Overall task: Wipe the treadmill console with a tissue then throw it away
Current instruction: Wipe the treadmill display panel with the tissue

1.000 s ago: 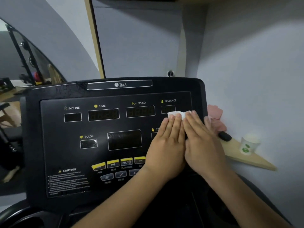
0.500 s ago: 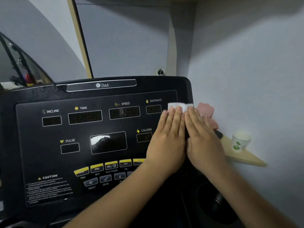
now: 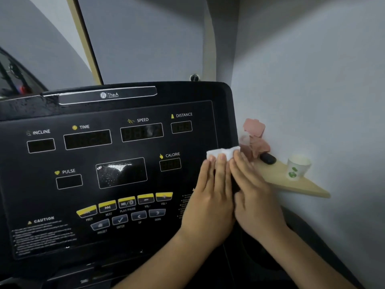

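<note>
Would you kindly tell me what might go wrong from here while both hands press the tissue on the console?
1. The tissue lies at the right edge of the console under the left hand and right hand; a sweep rightward may push it off.
2. The paper cup stands on the shelf close beside the right hand and could get knocked.

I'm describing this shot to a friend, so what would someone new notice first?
The left hand and right hand, side by side, press a white tissue against the right edge of the black treadmill console. To its right, a paper cup stands on a wooden shelf against the wall.
</note>
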Demonstrator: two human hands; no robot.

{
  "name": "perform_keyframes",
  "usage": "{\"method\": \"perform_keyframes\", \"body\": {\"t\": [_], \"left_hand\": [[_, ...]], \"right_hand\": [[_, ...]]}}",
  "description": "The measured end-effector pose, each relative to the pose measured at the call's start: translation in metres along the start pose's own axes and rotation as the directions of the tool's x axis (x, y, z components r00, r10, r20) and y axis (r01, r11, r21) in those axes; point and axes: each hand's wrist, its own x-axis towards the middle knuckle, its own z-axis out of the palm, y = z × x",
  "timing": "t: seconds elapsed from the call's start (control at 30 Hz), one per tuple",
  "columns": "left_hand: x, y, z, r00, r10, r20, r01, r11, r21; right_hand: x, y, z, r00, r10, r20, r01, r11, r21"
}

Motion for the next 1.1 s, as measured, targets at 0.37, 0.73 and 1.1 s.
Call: {"method": "perform_keyframes", "body": {"t": [0.37, 0.73, 1.1], "left_hand": [[-0.030, -0.019, 0.000, 0.997, -0.063, 0.050, 0.063, 0.998, -0.017], [-0.033, -0.033, -0.008, 0.990, -0.082, 0.115, 0.079, 0.996, 0.031], [-0.041, -0.072, -0.019, 0.988, -0.093, 0.123, 0.087, 0.995, 0.053]], "right_hand": [[-0.006, -0.034, 0.020, 0.994, -0.077, 0.077, 0.097, 0.948, -0.302], [0.001, -0.050, 0.021, 0.995, -0.050, 0.088, 0.076, 0.942, -0.328], [0.022, -0.084, 0.030, 0.995, -0.019, 0.095, 0.051, 0.937, -0.345]]}}
